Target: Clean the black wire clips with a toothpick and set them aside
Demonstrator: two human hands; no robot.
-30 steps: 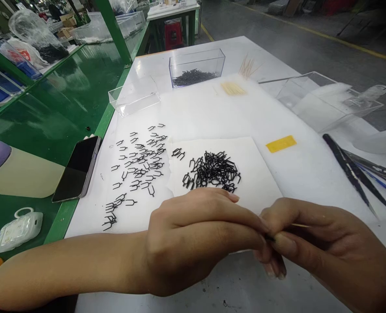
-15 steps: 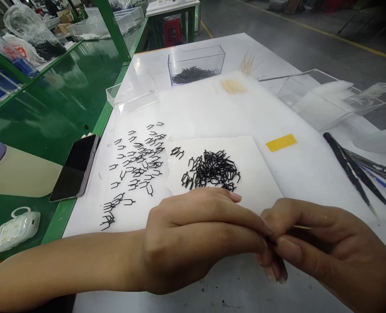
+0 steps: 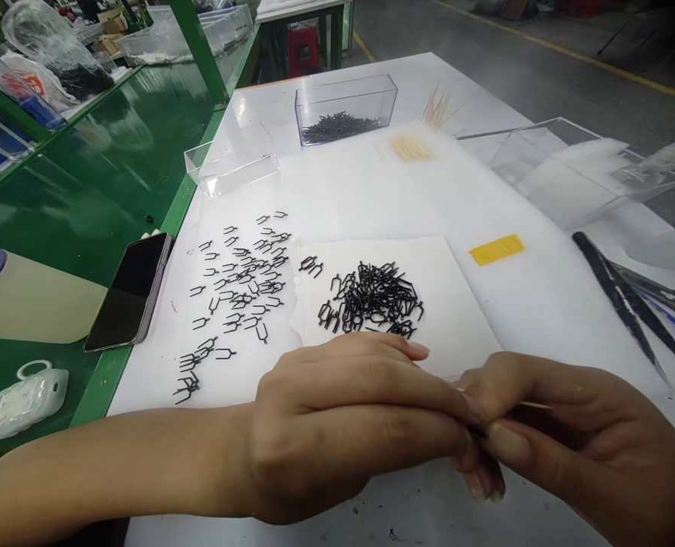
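My left hand (image 3: 348, 425) reaches in from the left, its fingers closed at the tips on a small black part (image 3: 477, 431), mostly hidden. Against those fingertips, my right hand (image 3: 581, 441) is pinched shut. A thin pale wooden stick (image 3: 536, 405) shows between its fingers. Just beyond my left hand, a heap of black two-pronged parts (image 3: 376, 296) lies on a white paper sheet (image 3: 456, 319). More of these black forked parts (image 3: 251, 273) are scattered on the white table left of the sheet.
A phone (image 3: 130, 292) lies at the left edge. Farther back stand a clear box (image 3: 345, 95) of black parts and an empty clear tray (image 3: 231, 171), near thin wooden sticks (image 3: 410, 148). A yellow strip (image 3: 496, 249) and black tweezers (image 3: 619, 304) lie to the right.
Both hands have shifted very slightly down in the view and stay pressed together at the fingertips. The parts on the table lie as before.
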